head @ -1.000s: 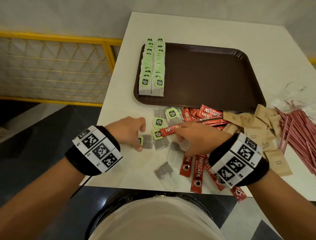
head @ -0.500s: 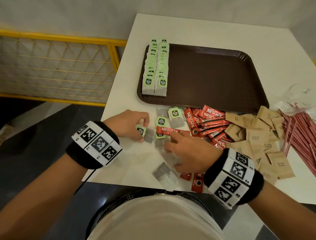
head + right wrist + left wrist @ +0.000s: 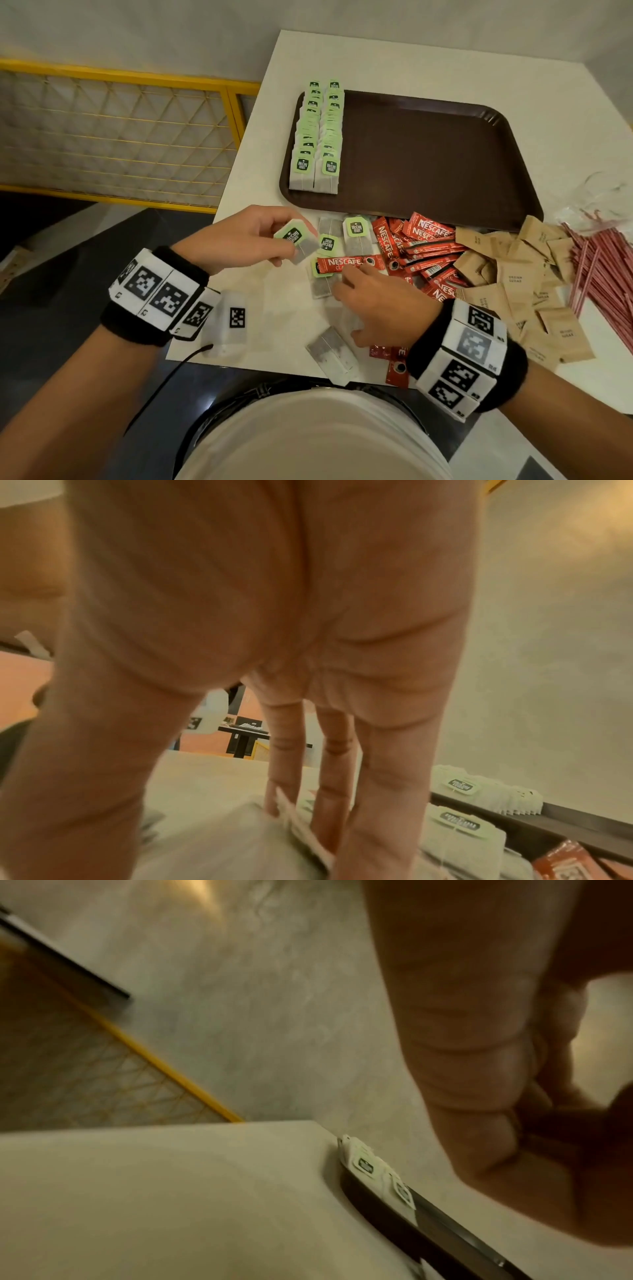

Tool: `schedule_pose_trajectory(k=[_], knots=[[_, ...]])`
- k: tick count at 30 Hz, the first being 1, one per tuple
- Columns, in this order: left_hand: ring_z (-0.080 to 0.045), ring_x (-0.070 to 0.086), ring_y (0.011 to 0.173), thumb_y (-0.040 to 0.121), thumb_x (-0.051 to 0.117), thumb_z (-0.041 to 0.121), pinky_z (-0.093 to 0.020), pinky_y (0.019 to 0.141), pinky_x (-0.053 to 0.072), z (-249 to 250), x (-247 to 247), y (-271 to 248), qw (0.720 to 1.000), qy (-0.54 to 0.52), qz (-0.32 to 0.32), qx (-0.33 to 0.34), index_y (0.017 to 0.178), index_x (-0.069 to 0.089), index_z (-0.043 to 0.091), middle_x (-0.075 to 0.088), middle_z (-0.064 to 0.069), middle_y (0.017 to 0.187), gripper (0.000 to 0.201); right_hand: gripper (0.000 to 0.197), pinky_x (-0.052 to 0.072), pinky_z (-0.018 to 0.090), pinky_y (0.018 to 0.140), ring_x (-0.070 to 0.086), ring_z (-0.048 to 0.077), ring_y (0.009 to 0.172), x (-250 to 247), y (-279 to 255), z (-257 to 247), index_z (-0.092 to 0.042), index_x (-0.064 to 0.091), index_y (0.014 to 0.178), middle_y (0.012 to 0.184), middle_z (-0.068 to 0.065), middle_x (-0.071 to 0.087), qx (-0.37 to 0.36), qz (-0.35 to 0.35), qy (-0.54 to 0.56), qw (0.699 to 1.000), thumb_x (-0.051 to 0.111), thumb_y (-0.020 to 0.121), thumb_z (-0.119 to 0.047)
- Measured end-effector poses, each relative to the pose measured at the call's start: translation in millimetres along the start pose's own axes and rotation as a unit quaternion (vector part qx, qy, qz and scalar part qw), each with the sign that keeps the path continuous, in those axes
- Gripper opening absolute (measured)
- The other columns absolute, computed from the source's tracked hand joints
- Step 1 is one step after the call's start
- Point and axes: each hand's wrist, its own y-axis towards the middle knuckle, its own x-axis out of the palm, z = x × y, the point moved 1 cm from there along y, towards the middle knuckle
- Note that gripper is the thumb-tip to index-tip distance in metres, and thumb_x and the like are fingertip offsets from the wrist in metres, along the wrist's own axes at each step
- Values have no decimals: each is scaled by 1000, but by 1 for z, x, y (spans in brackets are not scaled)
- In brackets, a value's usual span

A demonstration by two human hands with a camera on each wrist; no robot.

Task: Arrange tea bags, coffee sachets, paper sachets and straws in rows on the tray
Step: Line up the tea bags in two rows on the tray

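Observation:
A brown tray (image 3: pixel 428 147) lies on the white table, with two rows of green-tagged tea bags (image 3: pixel 317 137) along its left side. My left hand (image 3: pixel 291 246) pinches one tea bag (image 3: pixel 303 241) just above the table, near the tray's front left corner. My right hand (image 3: pixel 352 284) rests with straight fingers (image 3: pixel 284 777) on loose tea bags (image 3: pixel 322 286) in front of the tray. A red coffee sachet (image 3: pixel 349 263) lies across them. The left wrist view shows curled fingers (image 3: pixel 496 1069) and the tray's edge (image 3: pixel 394 1213).
Red coffee sachets (image 3: pixel 424 246) are heaped before the tray. Brown paper sachets (image 3: pixel 513 277) lie to their right, then red straws (image 3: pixel 603 270) by a clear wrapper. More tea bags (image 3: pixel 334 356) lie at the table's near edge. A yellow railing (image 3: pixel 137 137) stands on the left.
My left hand has lifted its tea bag off the table and moved it toward the tray. My right hand has drawn back over the loose tea bags.

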Motion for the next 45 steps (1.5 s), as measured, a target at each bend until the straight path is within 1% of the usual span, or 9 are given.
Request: schedule_pose_trajectory(k=[6,12,16,21,27,32,40,42,45], knots=[[-7,46,54,85,48,2,-18,44,30,5,6,13,948,-313,41,-30,80,56,9,59,-1,65,12,48,48,36,81,37,30,119,4,-1,-9,-16,35,137,132,13,34,-18,26,-26,999,49,91,-11],[-29,67,88,88,31,-1,-27,70,57,5,5,21,882,-466,68,-10,81,56,0,68,-17,87,27,35,46,34,83,37,25,117,1,5,-3,-14,50,123,126,8,37,-8,41,-1,999,52,91,-27],[-24,72,76,91,28,-4,-21,62,58,5,6,24,876,-472,93,-13,98,57,0,72,-14,82,30,63,41,32,90,35,20,119,-3,5,7,-18,40,130,130,3,34,15,-2,38,999,67,80,-44],[-19,70,74,93,35,-1,-25,60,56,-2,4,27,884,-455,107,8,116,57,20,69,-6,75,38,40,48,31,80,47,20,104,-10,8,17,-15,40,125,119,5,44,26,74,62,995,53,87,-12],[-18,64,84,97,42,35,-32,69,54,-5,7,31,908,-416,56,-12,119,57,35,62,0,78,26,24,41,15,58,52,4,66,-54,5,31,-21,48,107,91,-5,58,9,138,205,969,53,88,-7],[-20,66,89,69,56,71,-39,77,55,-4,19,32,915,-393,-87,-17,114,58,26,67,-4,101,64,29,43,10,57,54,-5,61,-96,22,24,-19,48,102,84,-3,65,-39,190,275,942,64,81,-7],[-13,63,66,98,40,33,-26,58,52,-17,12,38,883,-466,49,-37,90,65,18,62,-1,73,30,34,36,28,83,43,19,97,-86,40,15,-11,50,108,109,6,45,-8,351,187,918,67,78,-14],[-13,66,72,98,41,27,-29,64,55,-22,0,36,862,-496,95,-39,98,61,14,63,-3,83,24,36,37,29,84,40,13,93,-76,24,9,-19,46,100,103,0,44,-54,292,179,938,72,76,-25],[-17,70,85,97,42,14,-36,76,56,-25,-12,35,840,-524,140,-27,102,60,8,70,-4,87,20,56,44,35,83,39,15,103,-37,10,-14,-23,42,118,114,-3,39,-92,-1,96,991,74,74,-38]])
